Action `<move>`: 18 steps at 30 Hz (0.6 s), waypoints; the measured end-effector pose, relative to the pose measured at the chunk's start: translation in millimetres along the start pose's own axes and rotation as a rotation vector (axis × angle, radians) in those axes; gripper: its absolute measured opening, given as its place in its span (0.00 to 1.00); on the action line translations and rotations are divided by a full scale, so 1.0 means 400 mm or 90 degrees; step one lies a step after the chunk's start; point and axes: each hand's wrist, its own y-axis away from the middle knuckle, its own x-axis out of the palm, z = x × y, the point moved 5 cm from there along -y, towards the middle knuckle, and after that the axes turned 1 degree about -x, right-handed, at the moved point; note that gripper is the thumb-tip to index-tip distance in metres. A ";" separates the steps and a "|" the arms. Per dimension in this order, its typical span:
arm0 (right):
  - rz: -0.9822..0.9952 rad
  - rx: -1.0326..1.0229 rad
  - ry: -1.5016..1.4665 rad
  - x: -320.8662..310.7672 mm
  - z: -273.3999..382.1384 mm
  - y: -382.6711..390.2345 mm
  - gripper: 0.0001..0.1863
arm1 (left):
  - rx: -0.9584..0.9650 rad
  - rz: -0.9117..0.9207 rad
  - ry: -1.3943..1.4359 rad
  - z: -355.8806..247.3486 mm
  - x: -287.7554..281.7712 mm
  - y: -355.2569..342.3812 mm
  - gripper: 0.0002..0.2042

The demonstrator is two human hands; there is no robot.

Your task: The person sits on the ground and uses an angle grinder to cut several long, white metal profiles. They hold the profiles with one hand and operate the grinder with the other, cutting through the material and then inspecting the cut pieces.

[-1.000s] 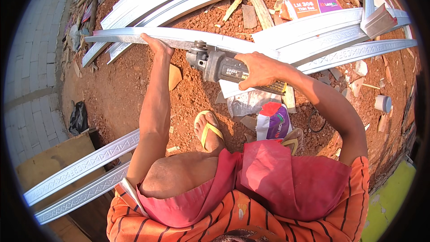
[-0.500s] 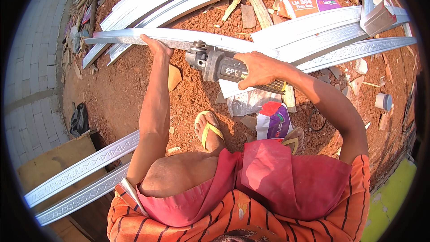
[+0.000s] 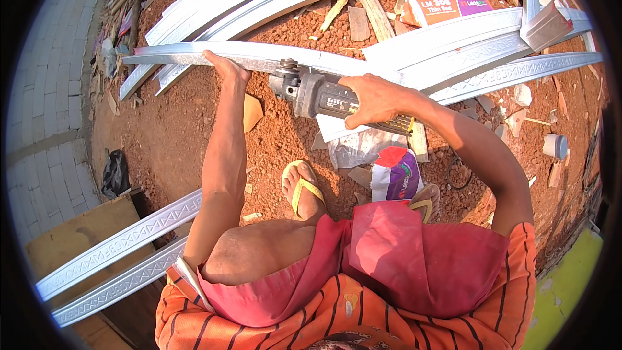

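Observation:
My right hand (image 3: pixel 370 98) grips the body of a grey and black angle grinder (image 3: pixel 311 94), whose head sits against a long grey-white curved moulding strip (image 3: pixel 259 58) lying across the red earth. My left hand (image 3: pixel 223 68) presses on that strip just left of the grinder head, fingers over its near edge. I am squatting, knees in red shorts, feet in yellow sandals (image 3: pixel 301 188) below the tool.
More curved moulding strips (image 3: pixel 492 52) are stacked right and behind; two patterned ones (image 3: pixel 123 246) lie lower left over a board. A printed bag (image 3: pixel 447 3), wood scraps, a small white and purple packet (image 3: pixel 395 175), a white cup (image 3: pixel 555 146) and a paved path at left.
The grinder and my right hand have stayed nearly in place on the strip. My left hand keeps pressing at the same spot. No clear movement.

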 end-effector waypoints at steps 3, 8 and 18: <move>0.018 0.018 -0.003 0.001 0.000 -0.003 0.33 | -0.003 0.001 -0.001 0.002 -0.007 -0.004 0.42; 0.007 0.010 0.004 0.002 -0.010 -0.009 0.33 | 0.006 0.003 -0.003 0.007 -0.015 -0.015 0.41; -0.015 -0.024 0.007 0.002 -0.009 -0.009 0.26 | 0.012 0.006 -0.011 0.001 -0.003 -0.011 0.41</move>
